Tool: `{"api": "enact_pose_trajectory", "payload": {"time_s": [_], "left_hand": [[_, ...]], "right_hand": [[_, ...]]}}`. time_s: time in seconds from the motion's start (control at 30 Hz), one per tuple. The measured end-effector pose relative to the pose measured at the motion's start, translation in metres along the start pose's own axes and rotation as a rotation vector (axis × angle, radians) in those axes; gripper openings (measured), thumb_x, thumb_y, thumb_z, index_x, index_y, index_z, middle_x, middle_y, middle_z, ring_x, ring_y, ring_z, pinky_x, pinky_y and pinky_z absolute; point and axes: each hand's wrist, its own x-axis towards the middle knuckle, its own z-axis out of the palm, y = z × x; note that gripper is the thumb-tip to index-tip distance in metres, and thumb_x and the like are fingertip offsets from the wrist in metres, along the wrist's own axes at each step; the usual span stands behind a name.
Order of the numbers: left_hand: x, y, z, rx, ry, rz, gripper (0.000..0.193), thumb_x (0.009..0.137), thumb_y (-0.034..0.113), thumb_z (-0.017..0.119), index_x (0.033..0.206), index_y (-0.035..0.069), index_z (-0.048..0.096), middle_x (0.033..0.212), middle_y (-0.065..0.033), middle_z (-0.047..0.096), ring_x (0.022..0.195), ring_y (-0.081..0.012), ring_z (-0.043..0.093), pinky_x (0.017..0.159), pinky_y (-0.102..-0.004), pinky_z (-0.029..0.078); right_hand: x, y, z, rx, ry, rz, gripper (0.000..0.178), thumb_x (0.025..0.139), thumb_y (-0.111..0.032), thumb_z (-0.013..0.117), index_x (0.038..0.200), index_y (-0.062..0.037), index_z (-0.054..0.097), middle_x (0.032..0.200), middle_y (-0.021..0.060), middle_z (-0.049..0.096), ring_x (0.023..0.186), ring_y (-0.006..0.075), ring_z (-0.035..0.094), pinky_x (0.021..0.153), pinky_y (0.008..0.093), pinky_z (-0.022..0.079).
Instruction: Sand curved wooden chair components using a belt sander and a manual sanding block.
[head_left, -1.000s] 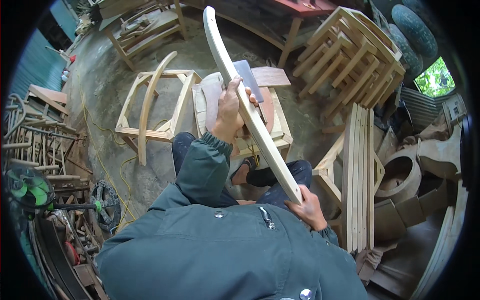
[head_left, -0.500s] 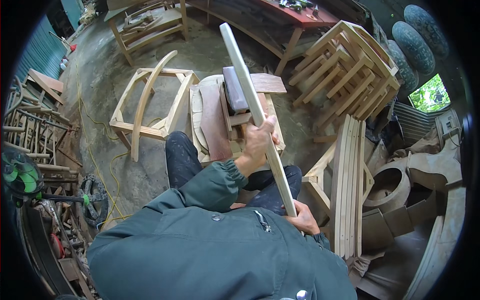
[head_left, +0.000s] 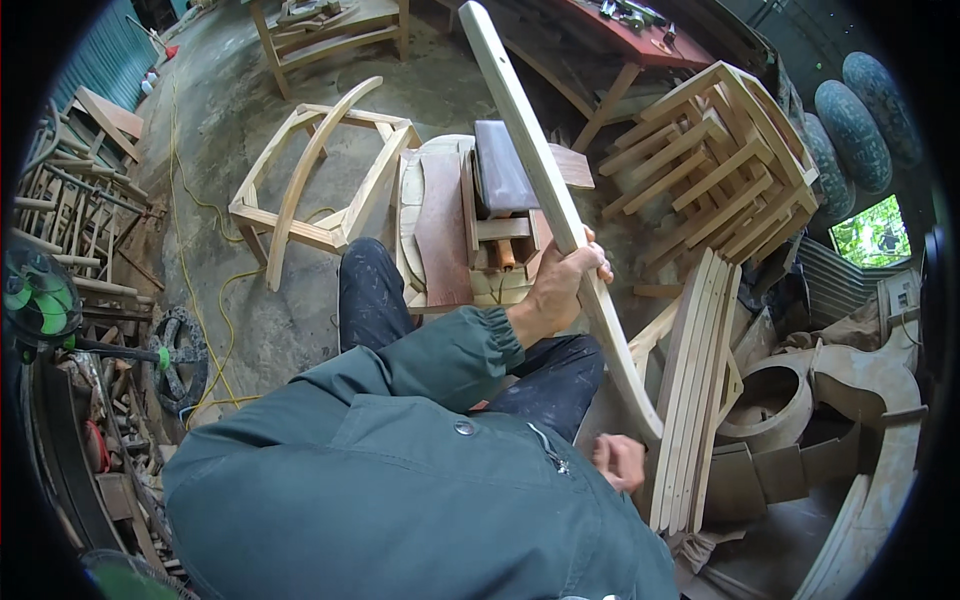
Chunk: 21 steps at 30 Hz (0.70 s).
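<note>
The left hand (head_left: 562,284) gripped a long, pale, round-tipped wooden bar (head_left: 537,152), gently curved, while the right hand (head_left: 621,462) curled closed nearby.

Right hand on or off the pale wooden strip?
Off: right hand is apart from the wooden strip; left hand grips it.

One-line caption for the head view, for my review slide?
Left hand gripping a long pale wooden strip, right hand apart from it, wooden frames around.

Pale wooden bar (head_left: 543,165) | bent lower end | slanted | in left hand (head_left: 560,290)
</note>
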Motion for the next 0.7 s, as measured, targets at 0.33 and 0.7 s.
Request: {"api": "enact_pose_trajectory", "payload": {"time_s": [0.33,0.7], "left_hand": [[-0.025,-0.01,-0.041,-0.318,-0.393,-0.326,0.014,0.09,0.017,0.064,0.093,0.009,0.053,0.07,-0.0067,0.052,0.066,-0.0212,0.056,0.071,-0.0398,0.049],[0.018,0.036,-0.042,0.197,-0.145,0.012,0.035,0.099,0.036,0.063,0.109,0.003,0.058,0.073,-0.0057,0.059,0.066,-0.0211,0.064,0.058,-0.037,0.056]], "right_hand": [[0.064,0.005,-0.06,0.065,-0.695,0.43,0.071,0.081,-0.023,0.089,0.143,-0.0066,0.058,0.124,0.0151,0.069,0.117,0.0275,0.065,0.099,0.0408,0.053],[-0.029,0.037,-0.075,-0.305,-0.677,0.486,0.044,0.076,-0.029,0.089,0.112,-0.0127,0.071,0.09,0.0128,0.076,0.083,0.0309,0.075,0.076,0.039,0.058]]}}
